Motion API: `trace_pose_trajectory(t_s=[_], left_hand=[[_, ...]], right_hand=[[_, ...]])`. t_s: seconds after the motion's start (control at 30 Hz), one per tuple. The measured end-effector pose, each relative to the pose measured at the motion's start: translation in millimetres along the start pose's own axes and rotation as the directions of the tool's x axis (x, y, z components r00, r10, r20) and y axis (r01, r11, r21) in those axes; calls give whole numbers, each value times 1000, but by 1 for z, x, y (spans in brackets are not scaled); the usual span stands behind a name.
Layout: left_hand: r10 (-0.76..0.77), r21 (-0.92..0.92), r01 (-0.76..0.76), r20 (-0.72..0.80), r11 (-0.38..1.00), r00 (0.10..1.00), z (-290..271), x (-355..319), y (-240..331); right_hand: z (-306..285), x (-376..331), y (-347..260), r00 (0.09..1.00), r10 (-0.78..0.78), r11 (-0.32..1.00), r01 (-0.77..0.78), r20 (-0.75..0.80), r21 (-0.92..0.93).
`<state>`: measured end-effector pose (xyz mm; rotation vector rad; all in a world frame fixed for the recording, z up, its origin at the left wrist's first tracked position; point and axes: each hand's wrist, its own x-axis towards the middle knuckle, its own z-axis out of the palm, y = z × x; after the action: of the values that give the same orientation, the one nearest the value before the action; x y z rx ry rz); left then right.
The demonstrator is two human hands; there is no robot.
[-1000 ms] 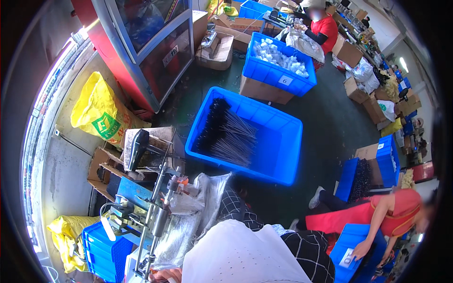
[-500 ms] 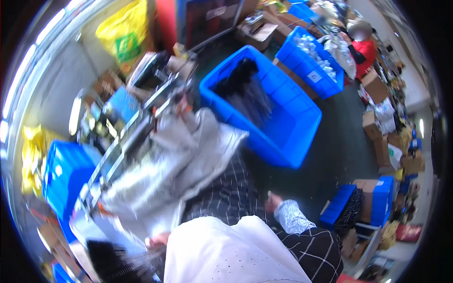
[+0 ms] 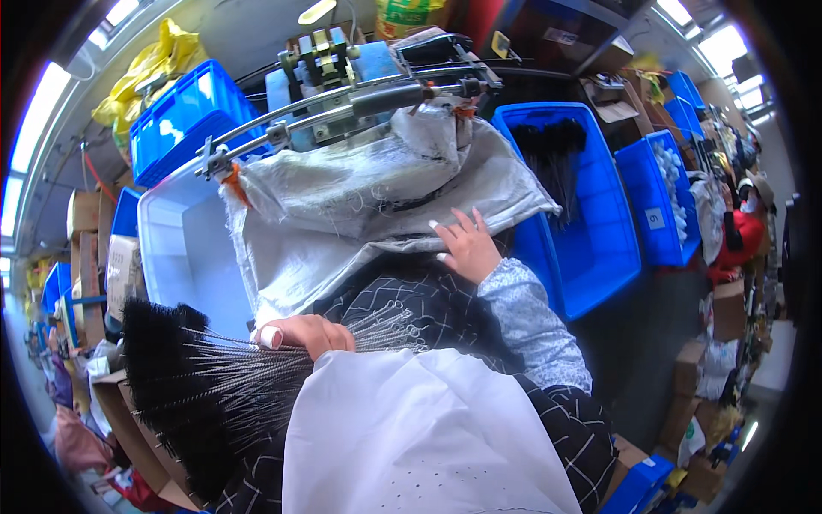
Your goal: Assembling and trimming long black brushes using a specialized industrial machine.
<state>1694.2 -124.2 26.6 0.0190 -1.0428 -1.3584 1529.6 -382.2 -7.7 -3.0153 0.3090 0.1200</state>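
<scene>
Head view: left hand (image 3: pixel 308 332) is clenching a bundle of twisted-wire brushes (image 3: pixel 197 385) with black bristles; right hand (image 3: pixel 467 247) is lying open, empty, on the woven grey sack (image 3: pixel 360 197).

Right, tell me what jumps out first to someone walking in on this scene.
First, the big bundle of black wire-stemmed brushes at lower left, gripped by the left hand around the twisted stems. Next, the grey woven sack draped in the middle under a metal machine, with the right hand resting on it. To the right stands a blue crate holding more black brushes.
</scene>
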Motion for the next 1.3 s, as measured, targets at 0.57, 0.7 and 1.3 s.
trace_pose_trajectory(t_s=[0.57,0.7,1.3], left_hand=[[9,259,-13,17,966,1000,13,64,-3],[8,202,2,-52,979,999,7,65,-1],[77,-40,-102,-409,994,909,-68,37,31]], right_hand=[[-36,46,30,815,-580,675,467,19,572],[2,96,-30,631,-772,126,268,-76,955],[-59,118,-29,691,-666,-141,255,-283,956]])
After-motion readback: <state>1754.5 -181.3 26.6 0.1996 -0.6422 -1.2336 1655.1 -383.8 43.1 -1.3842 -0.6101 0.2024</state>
